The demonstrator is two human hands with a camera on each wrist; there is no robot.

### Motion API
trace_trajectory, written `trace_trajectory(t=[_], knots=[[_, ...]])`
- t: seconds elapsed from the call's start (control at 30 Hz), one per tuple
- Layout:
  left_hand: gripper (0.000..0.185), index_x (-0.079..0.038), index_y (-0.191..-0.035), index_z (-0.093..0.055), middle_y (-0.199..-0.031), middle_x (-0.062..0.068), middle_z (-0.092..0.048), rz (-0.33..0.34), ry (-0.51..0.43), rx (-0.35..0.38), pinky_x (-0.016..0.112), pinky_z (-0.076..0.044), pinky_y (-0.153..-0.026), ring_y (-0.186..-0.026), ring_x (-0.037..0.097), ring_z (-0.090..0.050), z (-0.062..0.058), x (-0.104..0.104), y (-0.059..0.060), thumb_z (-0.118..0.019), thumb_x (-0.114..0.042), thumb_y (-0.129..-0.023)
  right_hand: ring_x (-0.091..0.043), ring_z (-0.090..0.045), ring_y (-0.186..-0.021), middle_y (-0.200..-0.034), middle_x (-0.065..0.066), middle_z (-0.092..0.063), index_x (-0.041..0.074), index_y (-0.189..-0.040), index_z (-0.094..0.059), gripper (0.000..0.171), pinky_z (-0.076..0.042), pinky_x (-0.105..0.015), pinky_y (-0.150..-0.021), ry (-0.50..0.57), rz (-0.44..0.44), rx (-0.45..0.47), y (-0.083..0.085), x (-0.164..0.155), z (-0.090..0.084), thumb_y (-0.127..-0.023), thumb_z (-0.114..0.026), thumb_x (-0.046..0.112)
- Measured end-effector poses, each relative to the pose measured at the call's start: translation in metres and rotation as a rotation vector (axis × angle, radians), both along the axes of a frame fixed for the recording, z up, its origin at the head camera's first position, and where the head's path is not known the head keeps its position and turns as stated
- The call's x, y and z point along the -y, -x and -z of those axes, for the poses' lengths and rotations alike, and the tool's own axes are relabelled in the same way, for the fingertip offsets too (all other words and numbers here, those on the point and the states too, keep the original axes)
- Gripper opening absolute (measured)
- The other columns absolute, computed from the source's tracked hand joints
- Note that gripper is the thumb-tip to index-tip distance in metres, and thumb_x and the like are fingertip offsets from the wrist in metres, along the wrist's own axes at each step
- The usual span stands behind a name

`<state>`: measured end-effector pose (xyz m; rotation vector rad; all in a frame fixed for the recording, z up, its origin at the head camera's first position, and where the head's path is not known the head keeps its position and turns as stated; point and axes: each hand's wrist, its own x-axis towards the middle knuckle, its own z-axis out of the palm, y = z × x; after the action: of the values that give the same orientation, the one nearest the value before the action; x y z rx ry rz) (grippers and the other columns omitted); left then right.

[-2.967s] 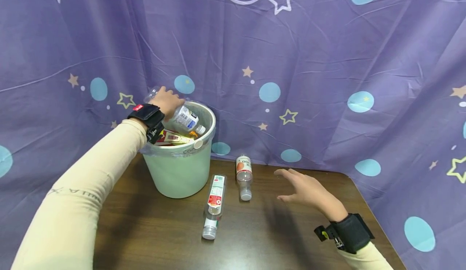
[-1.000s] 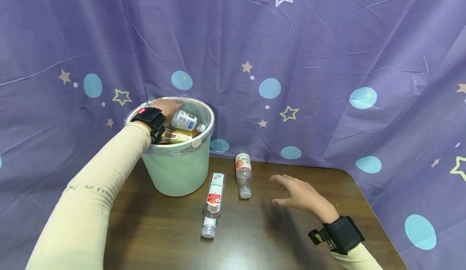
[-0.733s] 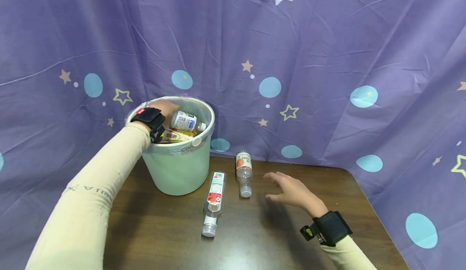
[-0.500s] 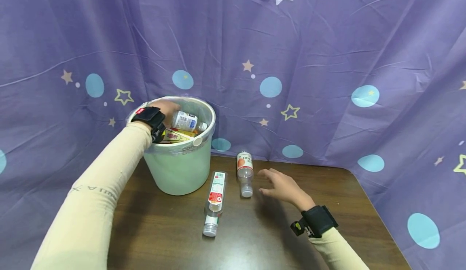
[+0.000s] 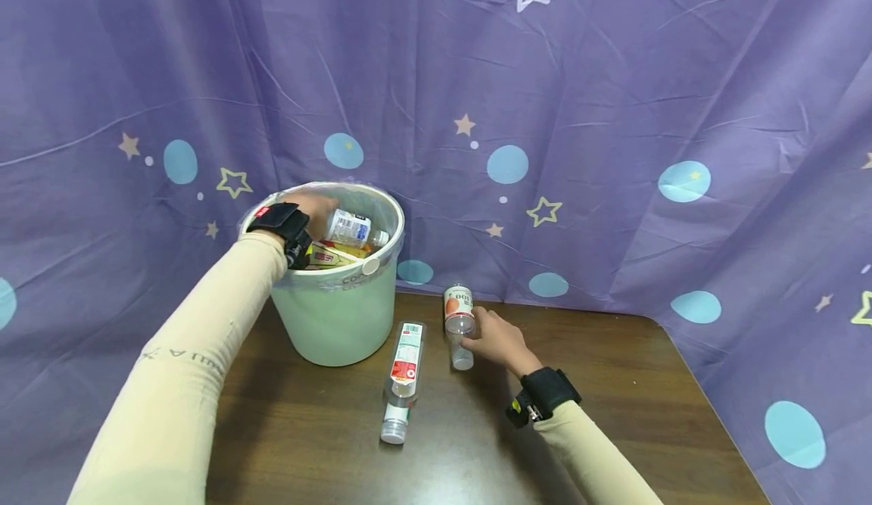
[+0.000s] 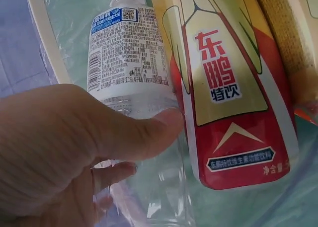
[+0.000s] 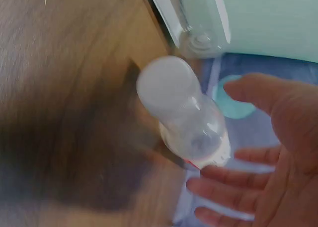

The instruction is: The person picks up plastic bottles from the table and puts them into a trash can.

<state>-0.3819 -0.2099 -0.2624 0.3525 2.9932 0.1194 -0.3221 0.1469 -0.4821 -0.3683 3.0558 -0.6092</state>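
Note:
My left hand (image 5: 309,210) is down inside the pale green bucket (image 5: 334,323). In the left wrist view its thumb lies across a clear plastic bottle (image 6: 130,53) with a white label, with fingers behind, gripping it. Beside that bottle lies a red and yellow drink bottle (image 6: 238,132). My right hand (image 5: 499,341) is at a small clear bottle (image 5: 459,325) with an orange-printed label, lying on the table. The right wrist view shows the thumb and fingers spread on one side of this bottle, not closed round it.
Another clear bottle (image 5: 405,376) with a red and white label lies on the brown table (image 5: 306,437), between the bucket and the right arm. A purple curtain (image 5: 579,111) hangs along the table's back edge. A clear liner covers the bucket's rim.
My left hand has lowered the clear bottle into the bucket and then stayed there. The right hand has moved left across the table to the small bottle.

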Motion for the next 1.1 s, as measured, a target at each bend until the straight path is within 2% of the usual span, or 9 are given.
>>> trace_trajectory(t=[0.17, 0.27, 0.33, 0.43, 0.5, 0.57, 0.63, 0.77, 1.1], knots=[[0.05, -0.008, -0.117, -0.062, -0.099, 0.012, -0.064, 0.011, 0.064, 0.063, 0.042, -0.05, -0.082, -0.092, 0.029, -0.057, 0.006, 0.003, 0.019, -0.072, -0.002, -0.069, -0.031, -0.067, -0.093, -0.105, -0.016, -0.064, -0.001, -0.137, -0.052, 0.078, -0.054, -0.049, -0.071, 0.017, 0.11, 0.05, 0.004, 0.016, 0.014, -0.079, -0.081, 0.044], [0.062, -0.012, -0.127, -0.062, -0.103, 0.011, -0.065, -0.007, 0.068, 0.072, 0.042, -0.05, -0.082, -0.094, 0.03, -0.058, 0.007, 0.002, 0.023, -0.073, -0.005, -0.066, -0.032, -0.067, -0.092, -0.104, -0.018, -0.063, -0.002, -0.134, -0.05, 0.082, -0.053, -0.049, -0.071, 0.037, 0.162, 0.072, 0.004, 0.023, 0.022, -0.077, -0.083, 0.045], [0.071, -0.013, -0.136, -0.059, -0.111, 0.012, -0.067, 0.001, 0.081, 0.068, 0.046, -0.049, -0.092, -0.101, 0.032, -0.059, 0.005, 0.0, 0.022, -0.073, -0.007, -0.066, -0.032, -0.067, -0.092, -0.104, -0.018, -0.063, -0.003, -0.133, -0.049, 0.083, -0.053, -0.049, -0.071, 0.049, 0.19, 0.085, 0.003, 0.027, 0.024, -0.076, -0.084, 0.045], [0.08, -0.01, -0.147, -0.05, -0.135, 0.017, -0.063, 0.038, 0.085, 0.068, 0.056, -0.034, -0.115, -0.123, 0.038, -0.056, -0.003, -0.005, 0.019, -0.066, -0.007, -0.069, -0.033, -0.066, -0.093, -0.103, -0.019, -0.062, -0.004, -0.131, -0.048, 0.085, -0.053, -0.049, -0.071, 0.053, 0.225, 0.104, 0.004, 0.031, 0.027, -0.073, -0.086, 0.045], [0.083, -0.008, -0.153, -0.044, -0.15, 0.019, -0.053, 0.073, 0.082, 0.067, 0.062, -0.019, -0.122, -0.14, 0.04, -0.046, -0.008, -0.006, 0.018, -0.06, -0.006, -0.071, -0.035, -0.066, -0.093, -0.103, -0.02, -0.062, -0.004, -0.129, -0.047, 0.086, -0.053, -0.049, -0.071, 0.048, 0.245, 0.112, 0.005, 0.032, 0.027, -0.071, -0.088, 0.045], [0.082, -0.006, -0.156, -0.039, -0.157, 0.021, -0.044, 0.099, 0.077, 0.066, 0.065, -0.012, -0.124, -0.148, 0.042, -0.037, -0.014, -0.007, 0.019, -0.056, -0.006, -0.075, -0.036, -0.065, -0.093, -0.103, -0.021, -0.061, -0.005, -0.126, -0.047, 0.086, -0.054, -0.05, -0.072, 0.05, 0.258, 0.118, 0.007, 0.032, 0.028, -0.07, -0.09, 0.044], [0.077, -0.005, -0.157, -0.036, -0.16, 0.021, -0.039, 0.115, 0.081, 0.047, 0.065, -0.014, -0.124, -0.15, 0.043, -0.032, -0.02, -0.007, 0.02, -0.054, -0.008, -0.083, -0.038, -0.065, -0.094, -0.103, -0.023, -0.061, -0.005, -0.126, -0.046, 0.086, -0.054, -0.051, -0.073, 0.049, 0.27, 0.125, 0.009, 0.032, 0.029, -0.069, -0.091, 0.041], [0.067, -0.006, -0.157, -0.037, -0.158, 0.023, -0.042, 0.125, 0.083, -0.006, 0.063, -0.026, -0.121, -0.146, 0.045, -0.038, -0.029, -0.009, 0.02, -0.056, -0.014, -0.093, -0.041, -0.065, -0.096, -0.107, -0.026, -0.061, -0.007, -0.126, -0.044, 0.086, -0.055, -0.053, -0.077, 0.047, 0.293, 0.15, 0.014, 0.03, 0.029, -0.069, -0.092, 0.035], [0.065, -0.005, -0.155, -0.039, -0.155, 0.024, -0.044, 0.163, 0.061, -0.082, 0.059, -0.035, -0.117, -0.143, 0.045, -0.042, -0.048, -0.014, 0.012, -0.056, -0.013, -0.092, -0.042, -0.069, -0.094, -0.107, -0.03, -0.067, -0.007, -0.12, -0.047, 0.075, -0.057, -0.051, -0.074, 0.053, 0.378, 0.158, 0.023, 0.028, 0.034, -0.067, -0.09, 0.024]])
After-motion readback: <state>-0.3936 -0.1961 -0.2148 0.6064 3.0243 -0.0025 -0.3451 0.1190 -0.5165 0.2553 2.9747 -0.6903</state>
